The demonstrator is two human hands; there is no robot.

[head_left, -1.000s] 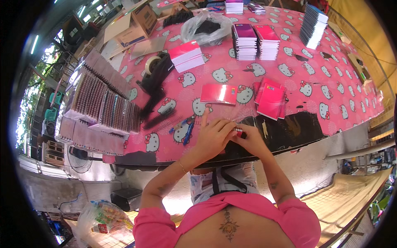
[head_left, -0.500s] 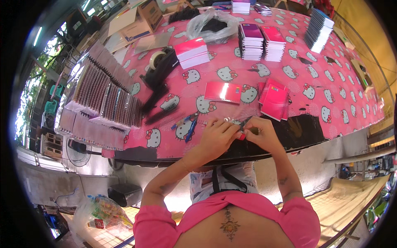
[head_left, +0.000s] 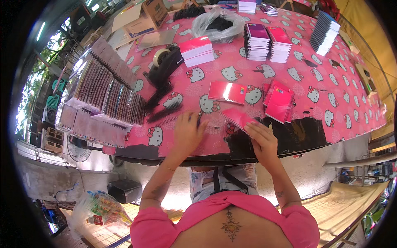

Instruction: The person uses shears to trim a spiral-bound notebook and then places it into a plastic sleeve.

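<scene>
My left hand is over the table, fingers bent around something small and dark that I cannot make out. My right hand grips a small pink spiral notebook by its near end; the notebook is tilted and blurred by motion. Farther back lies another pink spiral notebook, flat on the pink patterned tablecloth. Several pink notebooks overlap in a loose pile beyond my right hand. Black spiral coils lie left of my left hand.
Tall rows of wrapped spiral notebooks fill the table's left side. Behind are a black tape dispenser, notebook stacks, a plastic bag of black coils and a cardboard box. A black torn patch borders the near edge.
My hands have moved apart. The left has gone left, over where blue-handled things lay. The right has shifted slightly toward me with the pink notebook, which now shows more fully.
</scene>
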